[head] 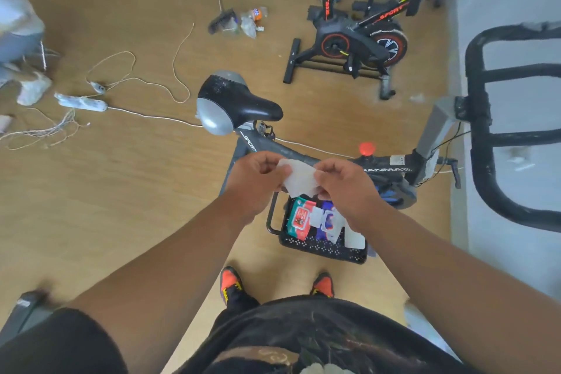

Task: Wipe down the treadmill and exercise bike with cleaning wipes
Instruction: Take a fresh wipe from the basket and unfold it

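A white cleaning wipe (299, 177) is stretched between both hands at chest height. My left hand (256, 181) pinches its left edge and my right hand (346, 188) pinches its right edge. Just beyond the hands stands the black exercise bike (391, 168), with its black and grey saddle (235, 103) to the upper left and its red knob (366, 149) to the right. Below the hands a black perforated basket (321, 247) on the floor holds a red and green wipes pack (299, 218) and a blue wipes pack (329, 215) with an open lid.
A second exercise bike (358, 42) stands farther back on the wooden floor. Black handlebars (488, 118) reach in at the right over a grey mat. A power strip (80, 102) and loose cables lie at the left. A broom head (221, 21) and litter lie at the back.
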